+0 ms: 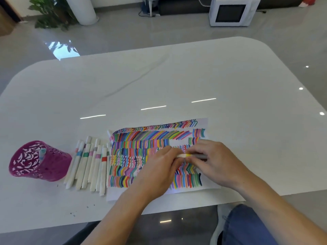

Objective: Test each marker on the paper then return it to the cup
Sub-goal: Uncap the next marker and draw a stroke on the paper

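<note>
A sheet of paper [178, 135] covered with rows of coloured strokes lies near the table's front edge. Above its middle both hands hold one white marker with a yellow band [184, 155], lying level. My left hand [160, 172] grips its white left end. My right hand [215, 160] grips its grey right end. Several white markers with coloured bands [88, 163] lie side by side left of the paper. A magenta perforated cup [38, 161] stands at the far left, tilted in view, with one marker [42, 153] inside it.
The white table [159, 82] stretches far behind the paper. Its front edge runs just under my forearms. My knee in blue trousers [247, 225] shows below it. On the floor beyond stand a white microwave [231, 11] and a potted plant [53, 13].
</note>
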### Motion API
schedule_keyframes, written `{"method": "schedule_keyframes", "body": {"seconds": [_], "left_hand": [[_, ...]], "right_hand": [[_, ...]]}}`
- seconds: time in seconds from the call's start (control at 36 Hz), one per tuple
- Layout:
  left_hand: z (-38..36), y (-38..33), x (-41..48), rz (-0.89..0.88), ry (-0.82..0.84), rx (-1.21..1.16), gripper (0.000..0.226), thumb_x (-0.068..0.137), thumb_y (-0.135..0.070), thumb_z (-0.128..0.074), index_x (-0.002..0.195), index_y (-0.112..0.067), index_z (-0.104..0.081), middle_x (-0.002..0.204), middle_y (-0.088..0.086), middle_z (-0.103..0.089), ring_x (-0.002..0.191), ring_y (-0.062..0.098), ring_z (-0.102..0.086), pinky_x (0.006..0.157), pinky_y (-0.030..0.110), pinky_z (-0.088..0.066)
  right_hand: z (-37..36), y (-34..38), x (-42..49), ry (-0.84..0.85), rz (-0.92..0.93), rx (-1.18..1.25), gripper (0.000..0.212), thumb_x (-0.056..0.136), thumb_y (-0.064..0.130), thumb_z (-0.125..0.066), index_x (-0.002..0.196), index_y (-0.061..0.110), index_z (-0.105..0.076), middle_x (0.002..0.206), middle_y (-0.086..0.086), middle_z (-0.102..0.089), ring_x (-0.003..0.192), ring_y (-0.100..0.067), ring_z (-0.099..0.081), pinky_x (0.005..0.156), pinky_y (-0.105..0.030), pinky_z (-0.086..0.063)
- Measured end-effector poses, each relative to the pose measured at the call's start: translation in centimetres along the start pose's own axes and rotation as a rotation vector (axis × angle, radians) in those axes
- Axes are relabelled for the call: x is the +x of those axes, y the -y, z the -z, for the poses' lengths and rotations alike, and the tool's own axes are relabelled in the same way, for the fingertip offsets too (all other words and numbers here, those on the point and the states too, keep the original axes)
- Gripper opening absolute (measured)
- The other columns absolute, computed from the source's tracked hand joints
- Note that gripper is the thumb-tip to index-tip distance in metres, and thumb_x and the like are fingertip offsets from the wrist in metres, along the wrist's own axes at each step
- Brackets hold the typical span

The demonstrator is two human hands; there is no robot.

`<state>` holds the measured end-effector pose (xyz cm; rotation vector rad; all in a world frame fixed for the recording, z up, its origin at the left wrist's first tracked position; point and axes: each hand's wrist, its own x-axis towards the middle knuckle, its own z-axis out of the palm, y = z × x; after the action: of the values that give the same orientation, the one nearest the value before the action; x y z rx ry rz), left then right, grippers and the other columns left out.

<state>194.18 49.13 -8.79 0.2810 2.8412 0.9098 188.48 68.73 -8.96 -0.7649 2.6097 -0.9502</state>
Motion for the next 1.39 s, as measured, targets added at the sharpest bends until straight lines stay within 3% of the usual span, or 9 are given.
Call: {"method": "schedule_keyframes", "body": {"seconds": [0.11,0.25,0.47,0.67,0.94,1.08,1.17,1.28,1.39], "left_hand": [[-1.1,0.0,0.0,-0.052,0.058,0.109,0.033,0.107,-0.034,-0.038,0.134,-0.024,-0.054,0.114,-0.005,-0.059,0.096,0.013,-0.057,0.083,0.030,-0.050],[-1.4,0.1,0.1,-0.019,0.047,0.105,0.023,0.107,-0.031,-0.041,0.122,-0.025,-0.057,0.107,-0.006,-0.059,0.086,0.013,-0.056,0.076,0.037,-0.052],[-1.6,0.1,0.2,-0.021,-0.030,0.035,0.027,0.106,-0.030,-0.045,0.120,-0.019,-0.065,0.104,-0.006,-0.066,0.085,0.009,-0.058,0.077,0.024,-0.050],[-1.5,-0.1,0.1,-0.030,-0.086,-0.014,0.025,0.104,-0.025,-0.051,0.116,-0.017,-0.071,0.101,-0.005,-0.071,0.082,0.005,-0.057,0.074,0.003,-0.033],[-1.5,-0.2,0.1,-0.029,-0.121,-0.038,0.021,0.102,-0.022,-0.054,0.106,-0.017,-0.074,0.089,-0.006,-0.071,0.074,0.003,-0.057,0.068,0.006,-0.039],[-0.9,0.1,0.4,-0.028,-0.175,-0.023,0.029,0.102,-0.031,-0.051,0.100,-0.014,-0.074,0.087,-0.004,-0.071,0.074,0.010,-0.061,0.068,0.024,-0.048],[-1.5,-0.2,0.6,-0.044,-0.177,-0.022,0.026,0.104,-0.031,-0.051,0.109,-0.015,-0.071,0.094,-0.004,-0.069,0.079,0.011,-0.062,0.071,0.030,-0.053],[-2.3,0.0,1.1,-0.077,-0.230,0.019,0.021,0.101,-0.027,-0.058,0.115,-0.017,-0.070,0.104,-0.005,-0.067,0.094,0.012,-0.061,0.083,0.027,-0.052],[-2.5,0.7,1.6,-0.115,-0.243,0.053,0.021,0.101,-0.029,-0.057,0.116,-0.021,-0.069,0.128,-0.008,-0.063,0.121,0.010,-0.055,0.102,0.022,-0.041]], "right_hand": [[-0.1,-0.2,-0.6,0.022,0.058,-0.092,0.016,0.096,0.035,-0.066,0.106,0.026,-0.074,0.093,0.015,-0.064,0.086,-0.005,-0.059,0.076,-0.028,-0.052],[0.1,-0.5,-0.8,0.070,0.033,-0.137,0.019,0.098,0.048,-0.060,0.100,0.030,-0.065,0.088,0.017,-0.063,0.077,-0.006,-0.058,0.068,-0.023,-0.048],[0.1,0.1,-0.9,0.141,0.002,-0.269,0.031,0.099,0.060,-0.042,0.086,0.032,-0.045,0.071,0.017,-0.046,0.060,-0.001,-0.045,0.054,-0.016,-0.026],[0.9,1.0,-0.9,0.166,-0.031,-0.304,0.034,0.098,0.064,-0.040,0.081,0.034,-0.040,0.060,0.020,-0.041,0.053,-0.002,-0.044,0.050,-0.016,-0.024],[1.1,0.9,-1.0,0.157,-0.076,-0.317,0.047,0.093,0.072,-0.035,0.068,0.032,-0.040,0.058,0.015,-0.045,0.052,-0.006,-0.045,0.049,-0.017,-0.024],[1.8,-0.9,-1.0,-0.008,-0.134,-0.208,0.066,0.082,0.082,-0.030,0.059,0.020,-0.042,0.054,0.003,-0.053,0.049,-0.015,-0.045,0.049,-0.024,-0.027],[2.5,-1.0,-1.2,-0.058,-0.166,-0.091,0.061,0.086,0.076,-0.037,0.065,0.020,-0.052,0.061,0.005,-0.061,0.054,-0.014,-0.052,0.050,-0.026,-0.033],[2.7,-1.4,-1.3,-0.078,-0.241,0.126,0.026,0.104,0.041,-0.048,0.095,0.024,-0.066,0.074,0.015,-0.062,0.069,-0.002,-0.058,0.057,-0.018,-0.044],[2.5,-2.2,-1.1,-0.109,-0.284,0.263,0.026,0.108,0.031,-0.046,0.130,0.042,-0.050,0.095,0.010,-0.073,0.075,0.004,-0.064,0.065,-0.013,-0.047]]}}
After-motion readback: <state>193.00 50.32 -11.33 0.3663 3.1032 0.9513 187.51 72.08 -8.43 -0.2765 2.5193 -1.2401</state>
